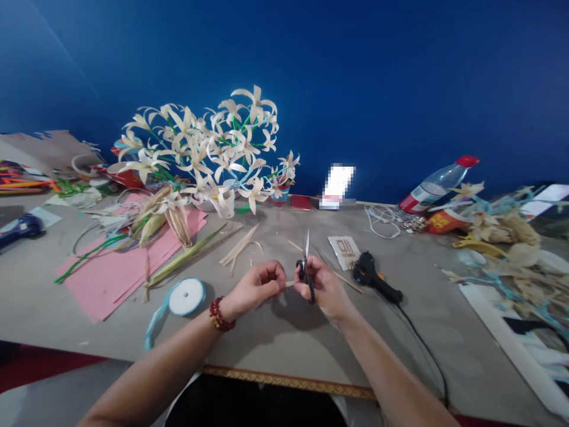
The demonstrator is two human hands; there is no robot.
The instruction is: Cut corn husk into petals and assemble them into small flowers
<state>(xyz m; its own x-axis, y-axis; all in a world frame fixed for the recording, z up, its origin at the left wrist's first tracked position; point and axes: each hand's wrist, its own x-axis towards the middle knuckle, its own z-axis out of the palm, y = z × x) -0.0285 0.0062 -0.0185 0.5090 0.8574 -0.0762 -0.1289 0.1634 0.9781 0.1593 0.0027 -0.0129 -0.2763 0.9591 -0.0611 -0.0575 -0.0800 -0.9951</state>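
Over the middle of the table, my left hand (260, 283) pinches one end of a short, pale strip (290, 284), which looks like dried husk. My right hand (323, 287) holds a pair of scissors (307, 261) with dark handles, its blades pointing up and away from me. The fingertips of that hand also meet the strip's other end. Beyond my hands lies a small bunch of cut pale strips (240, 248). A roll of light blue ribbon (186, 296) is left of my left wrist. To the right of my right hand rests a black glue gun (376, 279).
Pale handmade flowers (200, 142) on green stems stand in cups at the back left. Pink paper sheets (106, 281) with husks lie at left. A plastic bottle (435, 185) leans at back right, near more flowers and a white power strip (511, 350). The glue gun's cord (427, 344) runs toward the front edge.
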